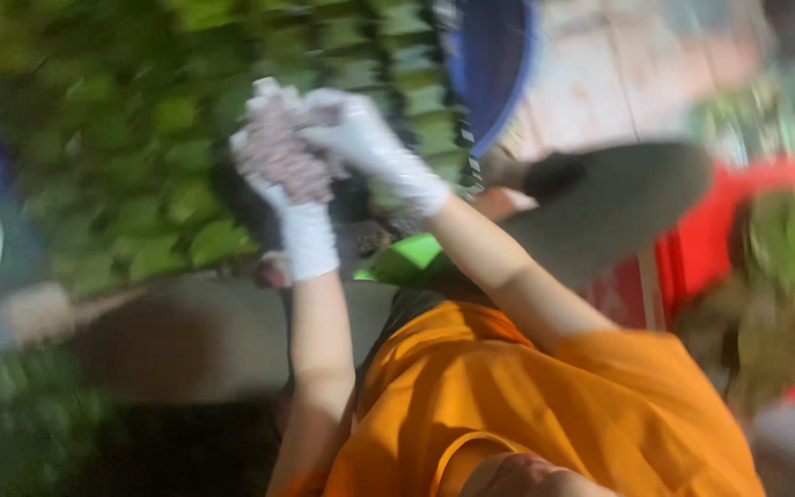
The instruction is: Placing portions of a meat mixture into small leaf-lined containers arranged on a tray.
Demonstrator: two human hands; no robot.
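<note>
- The picture is very blurry, so small things are hard to see.
- Both hands wear white gloves and meet in the upper middle of the frame.
- The left hand (292, 198) is lower and seems to cup a speckled, pinkish-brown bundle (282, 152) from below.
- The right hand (370, 147) lies over the top right of the bundle, its fingers curled onto it. I cannot tell each finger apart.
- The bundle looks soft and bumpy, maybe a net or cloth. It seems light, because it is held up in the air with ease.
- It may sag or slip, so I think holding it with a hand under and a hand on top is good.
- Behind the hands, in the upper left, is a big pile of green leaves (140, 138).
- An orange cloth (526, 405) fills the lower middle.
- A red crate (738, 248) sits at the right.
</note>
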